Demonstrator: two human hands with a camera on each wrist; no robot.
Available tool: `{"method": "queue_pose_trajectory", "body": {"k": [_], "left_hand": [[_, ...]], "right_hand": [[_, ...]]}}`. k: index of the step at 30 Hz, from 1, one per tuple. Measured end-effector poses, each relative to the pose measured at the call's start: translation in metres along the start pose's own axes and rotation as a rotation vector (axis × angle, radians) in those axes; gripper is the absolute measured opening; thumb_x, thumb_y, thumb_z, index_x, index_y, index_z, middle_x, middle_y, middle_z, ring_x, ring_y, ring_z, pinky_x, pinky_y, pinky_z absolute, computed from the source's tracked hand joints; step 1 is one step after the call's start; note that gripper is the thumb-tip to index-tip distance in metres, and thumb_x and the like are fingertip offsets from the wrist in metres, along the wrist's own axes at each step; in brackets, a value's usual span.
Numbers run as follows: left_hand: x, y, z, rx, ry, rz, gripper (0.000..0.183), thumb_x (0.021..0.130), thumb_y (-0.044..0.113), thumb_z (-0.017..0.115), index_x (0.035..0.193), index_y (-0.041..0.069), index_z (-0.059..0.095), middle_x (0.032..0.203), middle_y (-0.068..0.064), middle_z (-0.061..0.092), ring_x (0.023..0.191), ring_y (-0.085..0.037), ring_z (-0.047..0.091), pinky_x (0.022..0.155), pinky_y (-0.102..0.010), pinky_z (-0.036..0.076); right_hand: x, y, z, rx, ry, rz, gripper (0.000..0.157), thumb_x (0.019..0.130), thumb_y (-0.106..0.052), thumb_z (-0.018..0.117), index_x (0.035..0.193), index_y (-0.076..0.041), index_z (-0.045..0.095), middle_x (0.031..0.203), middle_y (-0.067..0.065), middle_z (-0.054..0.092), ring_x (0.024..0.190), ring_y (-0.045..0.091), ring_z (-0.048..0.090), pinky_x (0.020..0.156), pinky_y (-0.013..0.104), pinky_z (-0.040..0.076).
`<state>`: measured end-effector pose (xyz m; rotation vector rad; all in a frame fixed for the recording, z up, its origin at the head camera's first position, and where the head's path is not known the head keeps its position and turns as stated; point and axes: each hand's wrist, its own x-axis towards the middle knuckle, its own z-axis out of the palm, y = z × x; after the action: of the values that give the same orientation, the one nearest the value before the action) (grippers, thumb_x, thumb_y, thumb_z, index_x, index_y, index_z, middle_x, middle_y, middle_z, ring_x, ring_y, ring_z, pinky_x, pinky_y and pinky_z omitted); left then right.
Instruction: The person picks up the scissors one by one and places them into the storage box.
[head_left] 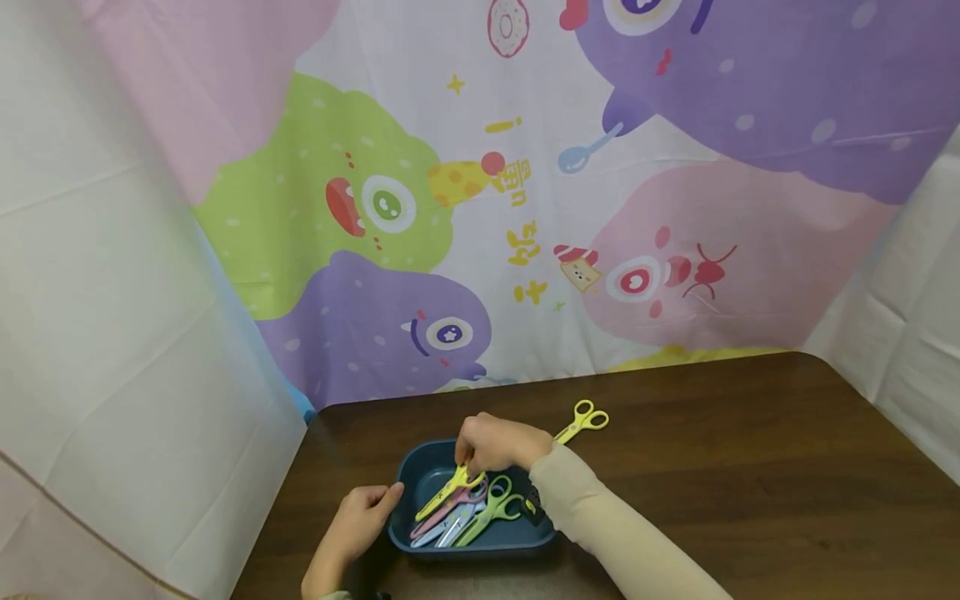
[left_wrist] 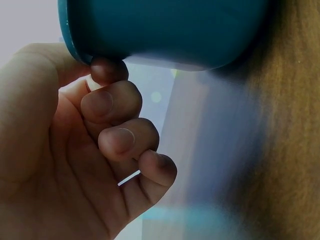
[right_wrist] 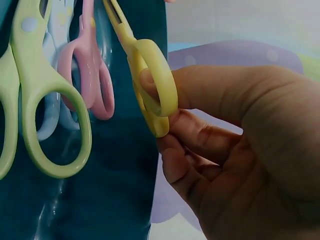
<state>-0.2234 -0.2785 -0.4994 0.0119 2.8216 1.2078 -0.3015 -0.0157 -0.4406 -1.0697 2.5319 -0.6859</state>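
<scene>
A dark blue plastic bin [head_left: 517, 548] stands on the table near the front edge. My left hand [head_left: 360, 518] pinches its left rim, thumb on top and fingers curled against the outer wall [left_wrist: 165, 30]. My right hand [head_left: 498, 442] is over the bin and pinches a handle loop of yellow scissors [right_wrist: 162, 82], whose blades point down toward the near left. Beside them in the bin lie pink scissors [right_wrist: 89, 65], light blue scissors [head_left: 442, 529] and green scissors [head_left: 487, 512]. The blades partly overlap, so some blue pieces are hard to tell apart.
Another pair of yellow scissors [head_left: 585, 419] lies on the brown table [head_left: 750, 483] behind my right wrist, its blades partly hidden by the arm. A cartoon-printed cloth [head_left: 525, 333] hangs along the back, with pale cloth [head_left: 150, 333] at the sides.
</scene>
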Motion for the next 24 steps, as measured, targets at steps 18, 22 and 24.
{"method": "queue_pose_trajectory", "body": {"k": [18,22,24], "left_hand": [[0.0,0.001,0.0,0.016,0.002,0.01,0.049,0.103,0.038,0.061,0.064,0.011,0.051,0.06,0.004,0.037,0.057,-0.009,0.037,0.056,-0.026,0.03],[0.0,0.001,0.0,0.018,-0.002,-0.001,0.049,0.104,0.038,0.06,0.064,0.011,0.051,0.06,0.004,0.037,0.057,-0.01,0.037,0.057,-0.026,0.031],[0.0,0.002,0.0,0.016,-0.005,-0.007,0.049,0.104,0.038,0.06,0.064,0.011,0.051,0.06,0.004,0.037,0.058,-0.01,0.037,0.057,-0.026,0.031]], "right_hand": [[0.005,-0.01,0.01,-0.109,-0.014,0.02,0.019,0.088,-0.011,0.082,0.107,-0.01,0.081,0.103,-0.001,0.077,0.086,0.004,0.068,0.077,0.022,0.056],[0.005,-0.01,0.012,-0.106,-0.037,0.034,0.02,0.09,-0.011,0.08,0.11,-0.01,0.08,0.107,-0.002,0.076,0.092,0.006,0.069,0.08,0.024,0.057],[0.004,-0.011,0.012,-0.095,-0.052,0.04,0.022,0.091,-0.011,0.078,0.113,-0.01,0.079,0.108,-0.002,0.076,0.094,0.006,0.069,0.082,0.025,0.057]]}}
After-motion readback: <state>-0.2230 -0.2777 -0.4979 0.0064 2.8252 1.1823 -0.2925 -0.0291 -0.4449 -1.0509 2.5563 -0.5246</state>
